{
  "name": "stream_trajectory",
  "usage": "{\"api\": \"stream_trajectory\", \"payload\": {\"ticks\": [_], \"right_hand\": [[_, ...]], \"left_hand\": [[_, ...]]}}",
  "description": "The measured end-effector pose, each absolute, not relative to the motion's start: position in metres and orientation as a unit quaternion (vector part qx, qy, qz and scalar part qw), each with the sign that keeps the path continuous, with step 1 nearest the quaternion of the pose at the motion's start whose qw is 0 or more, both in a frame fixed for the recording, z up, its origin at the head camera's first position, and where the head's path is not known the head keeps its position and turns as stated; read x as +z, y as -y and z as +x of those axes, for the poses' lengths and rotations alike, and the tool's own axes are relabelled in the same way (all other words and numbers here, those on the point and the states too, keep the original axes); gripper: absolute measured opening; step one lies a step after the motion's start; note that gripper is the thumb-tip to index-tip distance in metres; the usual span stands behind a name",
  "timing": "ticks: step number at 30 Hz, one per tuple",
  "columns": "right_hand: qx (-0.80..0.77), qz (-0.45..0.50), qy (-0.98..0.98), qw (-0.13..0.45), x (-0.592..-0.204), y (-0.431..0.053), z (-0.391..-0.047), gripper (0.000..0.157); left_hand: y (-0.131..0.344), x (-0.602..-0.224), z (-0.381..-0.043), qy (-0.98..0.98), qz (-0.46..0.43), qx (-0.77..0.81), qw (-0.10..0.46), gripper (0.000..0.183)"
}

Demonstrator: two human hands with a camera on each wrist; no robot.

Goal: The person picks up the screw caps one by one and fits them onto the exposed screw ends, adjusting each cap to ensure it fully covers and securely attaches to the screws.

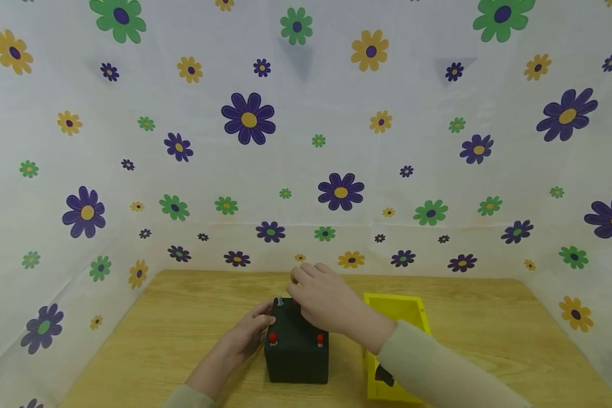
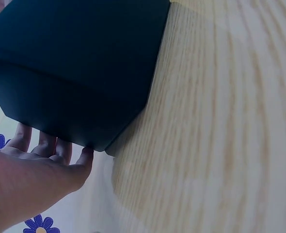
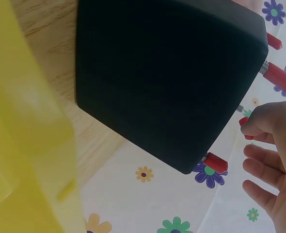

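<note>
A black box [image 1: 298, 362] stands on the wooden table, with red-capped metal posts on its top. The left hand [image 1: 247, 337] holds the box's left side, its thumb near the top edge. Between thumb and index finger, the right hand [image 1: 323, 297] pinches a small red cap [image 3: 246, 128] over the box top. Just beside that cap is a bare silver post [image 1: 279, 301] at the back left corner; they look slightly apart. Red caps sit on the front left post [image 1: 272, 339], the front right post [image 1: 320, 340] and the back right post [image 3: 215, 163], which the right hand hides in the head view.
A yellow tray [image 1: 371, 391] stands right of the box, under the right forearm. In it lies a dark object [image 1: 384, 375], partly covered by the sleeve, its kind unclear. Flower-printed white cloth [image 1: 296, 164] surrounds the wooden table [image 1: 199, 300] at the back and sides.
</note>
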State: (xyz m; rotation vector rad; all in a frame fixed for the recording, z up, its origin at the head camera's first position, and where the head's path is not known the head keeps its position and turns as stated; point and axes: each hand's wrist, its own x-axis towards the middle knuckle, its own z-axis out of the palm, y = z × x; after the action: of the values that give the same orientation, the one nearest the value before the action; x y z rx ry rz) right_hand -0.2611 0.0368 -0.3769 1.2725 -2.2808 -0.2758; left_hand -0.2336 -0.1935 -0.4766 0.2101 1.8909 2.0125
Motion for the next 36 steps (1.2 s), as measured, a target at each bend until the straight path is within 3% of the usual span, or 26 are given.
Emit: {"api": "stream_trajectory", "payload": {"ticks": [10, 19, 36], "right_hand": [[-0.079, 0.461, 0.846, 0.254, -0.376, -0.031, -0.269, 0.013], [-0.078, 0.461, 0.845, 0.258, -0.374, -0.024, -0.27, 0.011], [-0.089, 0.465, 0.842, 0.258, -0.372, -0.017, -0.271, 0.014]], "left_hand": [[0.195, -0.48, -0.236, -0.669, 0.084, 0.715, 0.187, 0.056], [0.194, -0.48, -0.235, -0.671, 0.077, 0.714, 0.185, 0.069], [0.193, -0.478, -0.234, -0.67, 0.073, 0.716, 0.179, 0.063]]}}
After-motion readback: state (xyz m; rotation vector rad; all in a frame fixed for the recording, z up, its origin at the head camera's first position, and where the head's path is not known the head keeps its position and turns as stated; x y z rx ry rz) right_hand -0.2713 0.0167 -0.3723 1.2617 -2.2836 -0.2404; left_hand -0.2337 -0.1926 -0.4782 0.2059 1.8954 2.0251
